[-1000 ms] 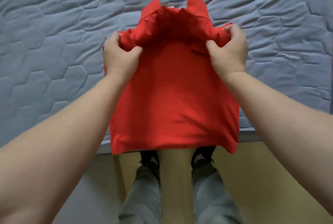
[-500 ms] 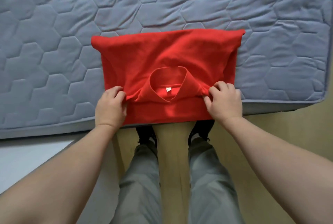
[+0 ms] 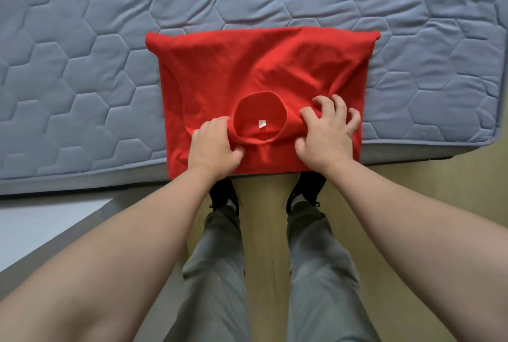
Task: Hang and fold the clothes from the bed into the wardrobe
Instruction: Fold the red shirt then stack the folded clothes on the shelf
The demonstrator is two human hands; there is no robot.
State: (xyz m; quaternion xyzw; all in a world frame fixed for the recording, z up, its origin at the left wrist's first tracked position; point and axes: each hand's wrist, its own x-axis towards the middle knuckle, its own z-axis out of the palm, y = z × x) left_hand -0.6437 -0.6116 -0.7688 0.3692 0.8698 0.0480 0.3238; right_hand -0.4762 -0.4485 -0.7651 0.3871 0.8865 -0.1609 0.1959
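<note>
A red shirt lies folded into a rectangle on the near edge of the grey quilted mattress, its round collar with a small white tag facing up near me. My left hand pinches the fabric just left of the collar. My right hand rests on the cloth right of the collar, fingers spread and slightly curled, bunching the fabric. The shirt's near edge hangs a little over the mattress side.
The mattress's right corner ends at the right of the view. Wooden floor lies below it, with my legs and black shoes against the bed. A pale surface sits at lower left.
The shirt's upper half was folded toward me and laid flat on the mattress. My right hand has loosened from a pinch to spread fingers on the cloth.
</note>
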